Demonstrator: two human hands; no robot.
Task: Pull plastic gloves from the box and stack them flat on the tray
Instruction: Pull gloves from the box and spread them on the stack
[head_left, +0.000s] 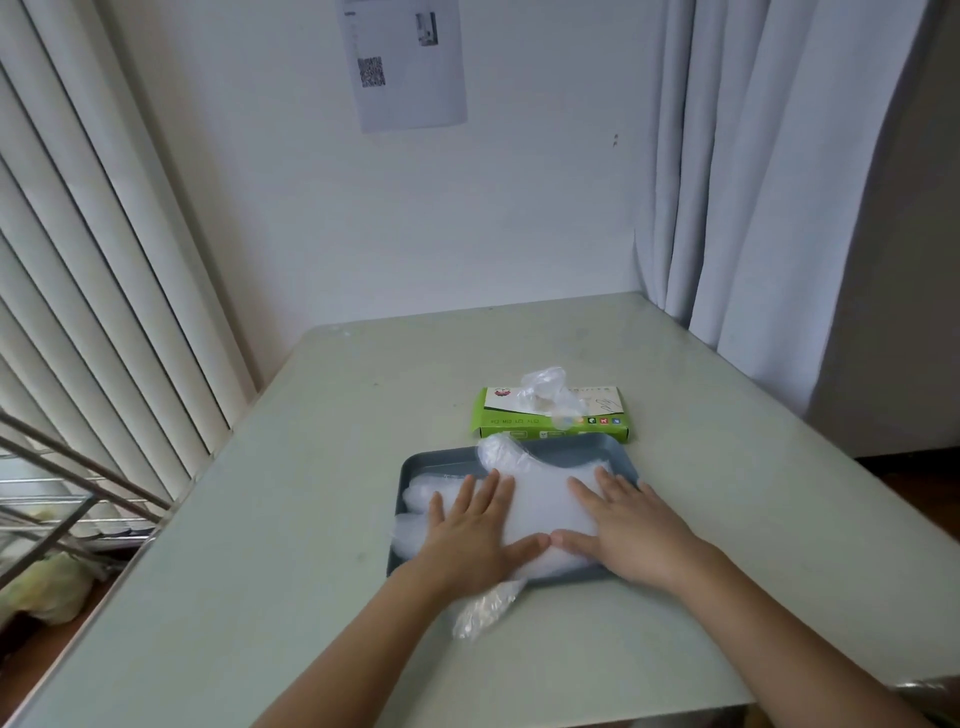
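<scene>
Stack of clear plastic gloves (545, 501) lies in the grey tray (582, 449), which sits on the pale table (311, 467) just in front of the green glove box (550, 421). Left hand (475, 530) and right hand (618, 527) both rest palm-down on the stack, fingers straight and spread, thumbs nearly touching; neither is grasping anything, only pressing. Next glove (545, 389) already puffs up out of the box slot.

One glove end (483, 608) hangs over the tray's near rim onto the table; possibly a cuff, hard to tell.

Handling estimate: film is very light, limp and slippery, traps air, springs back when released. Best taken by pinching the protruding tuft, then smoothed outward from centre.
</scene>
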